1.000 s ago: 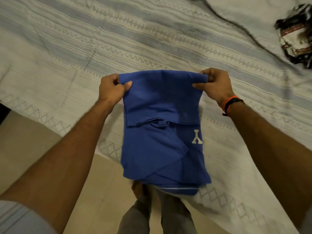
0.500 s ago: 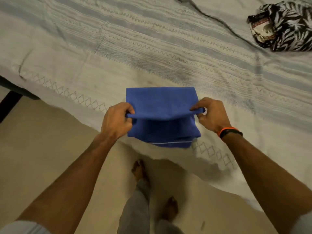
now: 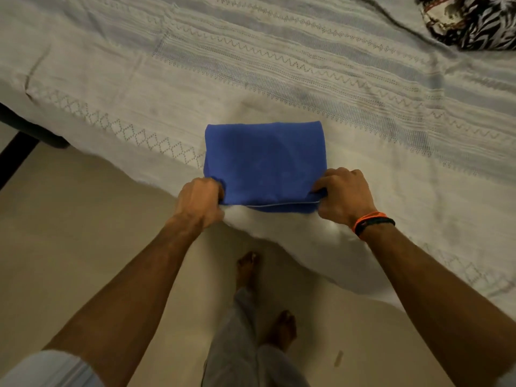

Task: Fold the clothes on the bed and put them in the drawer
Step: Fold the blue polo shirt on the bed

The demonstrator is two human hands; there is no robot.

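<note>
1. We see a blue garment (image 3: 265, 163) folded into a compact rectangle, lying between our two hands at the near edge of the bed (image 3: 279, 79).
2. Our left hand (image 3: 199, 201) grips the garment's near left corner, its fingers curled round the cloth edge.
3. Our right hand (image 3: 344, 195) grips the near right corner the same way, its fingers bent over the top layer and the thumb tucked under.
4. A thin pale seam line runs along the garment's near edge, straight from one hand to the other, and a lower blue layer shows just beneath it.
5. The far edge of the folded garment lies flat on the patterned bedsheet (image 3: 139, 135), beyond both hands.
6. On our right wrist sit an orange band and a dark band (image 3: 372, 223), touching each other.
7. Well away from the right hand, at the far right corner, lies a black-and-white patterned cloth (image 3: 474, 20) on the bed.
8. Below our forearms we see bare feet (image 3: 247, 265) and grey trousers (image 3: 240, 344) on a beige floor (image 3: 83, 233).
9. Far left of the left hand, a dark bed frame (image 3: 16, 152) shows under the sheet.
</note>
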